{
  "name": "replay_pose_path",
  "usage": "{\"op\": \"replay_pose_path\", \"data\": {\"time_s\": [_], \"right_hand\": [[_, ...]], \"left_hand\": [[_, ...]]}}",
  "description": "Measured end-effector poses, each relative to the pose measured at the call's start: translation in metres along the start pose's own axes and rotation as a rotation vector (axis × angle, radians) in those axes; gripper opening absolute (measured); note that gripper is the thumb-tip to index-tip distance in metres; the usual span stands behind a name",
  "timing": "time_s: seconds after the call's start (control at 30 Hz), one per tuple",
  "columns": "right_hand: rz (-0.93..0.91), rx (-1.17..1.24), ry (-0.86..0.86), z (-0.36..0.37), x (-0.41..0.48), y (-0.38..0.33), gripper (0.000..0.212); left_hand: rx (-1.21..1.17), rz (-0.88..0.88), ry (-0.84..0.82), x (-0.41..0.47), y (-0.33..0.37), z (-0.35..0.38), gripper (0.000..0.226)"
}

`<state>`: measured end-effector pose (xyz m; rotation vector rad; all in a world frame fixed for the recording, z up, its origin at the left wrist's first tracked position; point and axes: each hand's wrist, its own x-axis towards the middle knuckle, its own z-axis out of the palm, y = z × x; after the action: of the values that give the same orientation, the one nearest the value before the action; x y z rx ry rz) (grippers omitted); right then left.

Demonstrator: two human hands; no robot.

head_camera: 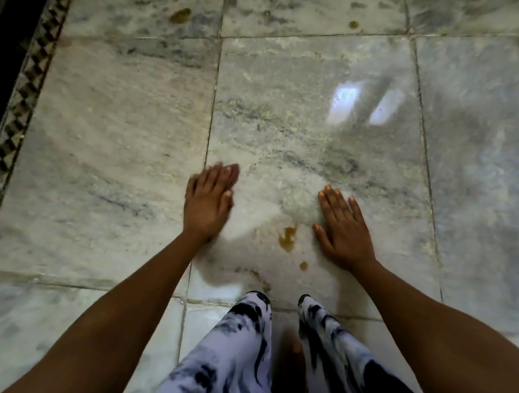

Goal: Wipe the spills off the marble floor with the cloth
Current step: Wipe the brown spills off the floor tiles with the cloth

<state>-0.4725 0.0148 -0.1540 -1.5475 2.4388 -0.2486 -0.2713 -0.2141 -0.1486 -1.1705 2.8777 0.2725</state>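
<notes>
My left hand and my right hand are both stretched out above the grey-white marble floor, fingers straight, holding nothing. The left hand is slightly blurred. Between the hands lies a brown spill with a smaller brown drop just below it. More brown spots sit far up the floor, a larger spot at upper left and a small spot at upper right. No cloth shows anywhere in the view.
My legs in white-and-black patterned trousers stand at the bottom centre. A dark patterned border strip runs along the left edge. A bright window reflection glares on the tile at the right.
</notes>
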Motion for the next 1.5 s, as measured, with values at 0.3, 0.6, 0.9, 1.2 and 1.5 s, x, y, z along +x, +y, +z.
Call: {"op": "replay_pose_path", "data": {"time_s": [0.3,0.6,0.9,1.2,1.5], "right_hand": [[-0.02,-0.017,0.001,0.001,0.0,-0.002,0.066],[0.016,-0.018,-0.021,0.0,-0.011,0.004,0.065],[0.159,-0.053,-0.015,-0.002,-0.058,0.03,0.067],[0.205,-0.026,0.027,0.001,-0.068,0.034,0.066],[0.181,-0.021,0.04,0.002,-0.066,0.035,0.065]], "left_hand": [[-0.043,0.236,-0.112,-0.062,0.055,0.009,0.054],[-0.03,-0.089,-0.001,-0.084,-0.005,0.008,0.057],[-0.102,0.317,-0.168,-0.083,0.083,0.013,0.058],[-0.187,0.432,-0.201,-0.028,0.133,0.016,0.061],[-0.05,0.276,-0.138,-0.031,0.069,0.012,0.058]]}}
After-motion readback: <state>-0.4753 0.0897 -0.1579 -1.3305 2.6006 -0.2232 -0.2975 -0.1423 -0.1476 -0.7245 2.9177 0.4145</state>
